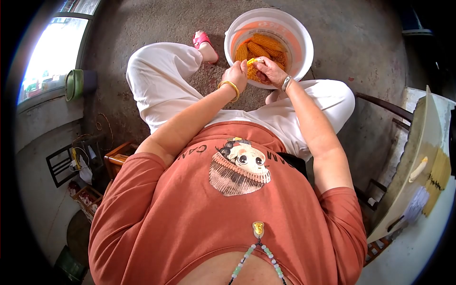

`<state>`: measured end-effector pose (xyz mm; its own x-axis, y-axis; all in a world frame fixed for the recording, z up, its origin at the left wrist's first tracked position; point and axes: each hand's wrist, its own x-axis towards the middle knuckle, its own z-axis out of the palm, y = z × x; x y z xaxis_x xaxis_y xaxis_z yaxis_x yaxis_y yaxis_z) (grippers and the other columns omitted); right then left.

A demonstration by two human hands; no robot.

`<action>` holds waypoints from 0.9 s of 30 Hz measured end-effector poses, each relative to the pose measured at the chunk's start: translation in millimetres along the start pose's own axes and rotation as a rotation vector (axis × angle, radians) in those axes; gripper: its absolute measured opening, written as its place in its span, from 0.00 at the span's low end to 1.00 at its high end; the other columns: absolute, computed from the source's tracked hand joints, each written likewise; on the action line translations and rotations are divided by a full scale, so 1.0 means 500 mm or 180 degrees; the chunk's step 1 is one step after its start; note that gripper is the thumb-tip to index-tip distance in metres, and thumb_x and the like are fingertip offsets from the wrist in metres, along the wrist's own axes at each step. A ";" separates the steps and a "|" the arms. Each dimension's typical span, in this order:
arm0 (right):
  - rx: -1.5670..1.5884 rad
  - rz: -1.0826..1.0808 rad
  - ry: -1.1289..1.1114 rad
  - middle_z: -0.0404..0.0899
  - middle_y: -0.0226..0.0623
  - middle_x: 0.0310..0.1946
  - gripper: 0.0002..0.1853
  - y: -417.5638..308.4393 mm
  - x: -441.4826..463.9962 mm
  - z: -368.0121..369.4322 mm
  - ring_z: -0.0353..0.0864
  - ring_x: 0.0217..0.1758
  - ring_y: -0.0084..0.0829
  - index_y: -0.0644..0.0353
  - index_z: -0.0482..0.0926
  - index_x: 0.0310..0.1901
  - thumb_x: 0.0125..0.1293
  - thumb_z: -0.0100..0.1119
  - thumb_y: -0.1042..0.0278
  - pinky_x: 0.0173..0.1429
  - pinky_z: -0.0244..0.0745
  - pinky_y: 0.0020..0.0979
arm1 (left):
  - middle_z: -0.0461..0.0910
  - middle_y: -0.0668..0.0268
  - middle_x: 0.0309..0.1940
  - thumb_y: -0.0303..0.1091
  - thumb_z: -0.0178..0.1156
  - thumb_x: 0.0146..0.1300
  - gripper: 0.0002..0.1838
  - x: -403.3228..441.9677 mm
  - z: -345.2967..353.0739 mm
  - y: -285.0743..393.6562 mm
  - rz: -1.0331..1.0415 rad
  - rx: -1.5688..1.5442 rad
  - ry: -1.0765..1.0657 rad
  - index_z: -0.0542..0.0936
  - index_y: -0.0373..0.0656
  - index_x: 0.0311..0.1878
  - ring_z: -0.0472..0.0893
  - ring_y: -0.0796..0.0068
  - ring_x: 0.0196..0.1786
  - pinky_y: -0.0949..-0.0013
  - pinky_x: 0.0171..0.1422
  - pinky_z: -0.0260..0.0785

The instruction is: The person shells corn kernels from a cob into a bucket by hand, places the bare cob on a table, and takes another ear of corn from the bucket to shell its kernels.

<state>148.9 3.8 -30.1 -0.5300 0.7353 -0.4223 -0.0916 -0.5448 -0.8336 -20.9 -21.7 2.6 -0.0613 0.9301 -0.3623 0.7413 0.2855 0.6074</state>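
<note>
A yellow corn cob (253, 69) is held between both hands above the near rim of a white bucket (306, 47). My left hand (235, 76), with a gold bangle at the wrist, is closed at the cob's left side. From the right, my right hand (272, 72) curls its fingers against the same cob; a silver bangle circles that wrist. Part of the cob is hidden by the fingers. Inside the bucket lie several whole corn cobs (267, 42) and loose yellow-orange kernels (279, 61).
The bucket stands on a grey concrete floor (142, 23) between the knees. A foot in a pink sandal (201, 40) is left of it. A wooden box (118, 159) stands at left. On the right is a table or board (403, 171) with a pale cob-like object on it.
</note>
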 end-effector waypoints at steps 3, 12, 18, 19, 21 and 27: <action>0.0064 -0.0001 -0.0006 0.67 0.25 0.23 0.16 0.001 0.001 0.000 0.63 0.21 0.17 0.55 0.68 0.42 0.66 0.56 0.51 0.24 0.60 0.20 | 0.78 0.45 0.40 0.51 0.39 0.70 0.24 0.001 0.000 -0.002 0.0003 -0.0024 0.0027 0.75 0.39 0.45 0.76 0.43 0.47 0.50 0.52 0.66; 0.0109 -0.0050 0.0108 0.67 0.24 0.22 0.14 0.000 0.003 0.006 0.62 0.20 0.16 0.54 0.69 0.41 0.66 0.56 0.54 0.23 0.57 0.20 | 0.78 0.45 0.42 0.50 0.38 0.70 0.24 -0.003 -0.005 0.009 -0.0112 -0.0124 0.0000 0.76 0.39 0.48 0.76 0.45 0.49 0.51 0.55 0.66; -0.0110 0.0174 0.0499 0.67 0.24 0.21 0.16 -0.016 0.002 0.025 0.65 0.22 0.16 0.55 0.71 0.38 0.66 0.55 0.49 0.24 0.59 0.20 | 0.78 0.44 0.44 0.49 0.38 0.71 0.26 0.017 0.014 -0.008 -0.0323 -0.0501 0.0057 0.77 0.37 0.50 0.75 0.45 0.52 0.53 0.57 0.65; -0.0120 0.0256 0.0609 0.68 0.24 0.21 0.17 -0.017 0.004 0.028 0.66 0.23 0.16 0.55 0.71 0.38 0.66 0.55 0.48 0.25 0.60 0.21 | 0.78 0.43 0.45 0.49 0.38 0.71 0.26 0.016 0.015 -0.007 -0.0364 -0.0540 0.0064 0.77 0.37 0.50 0.74 0.45 0.53 0.54 0.58 0.65; -0.0674 -0.0077 0.0812 0.73 0.31 0.24 0.20 -0.001 0.018 0.029 0.73 0.26 0.24 0.59 0.73 0.40 0.66 0.53 0.47 0.29 0.67 0.26 | 0.79 0.44 0.42 0.49 0.38 0.71 0.26 0.018 0.024 -0.013 -0.0245 -0.0519 0.0149 0.76 0.37 0.50 0.78 0.47 0.48 0.54 0.52 0.68; -0.1877 -0.0852 0.1544 0.79 0.56 0.39 0.25 0.038 0.043 0.047 0.79 0.44 0.53 0.67 0.72 0.43 0.68 0.46 0.46 0.46 0.73 0.42 | 0.79 0.45 0.43 0.50 0.36 0.70 0.27 0.019 0.042 -0.014 -0.0716 -0.1105 0.0066 0.77 0.36 0.45 0.76 0.44 0.50 0.52 0.55 0.67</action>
<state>116.0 -0.1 -46.6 -0.1160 0.9774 -0.1765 0.3678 -0.1228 -0.9218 -12.5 -19.7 -19.8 -0.2121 0.8390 -0.5011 0.4387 0.5400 0.7183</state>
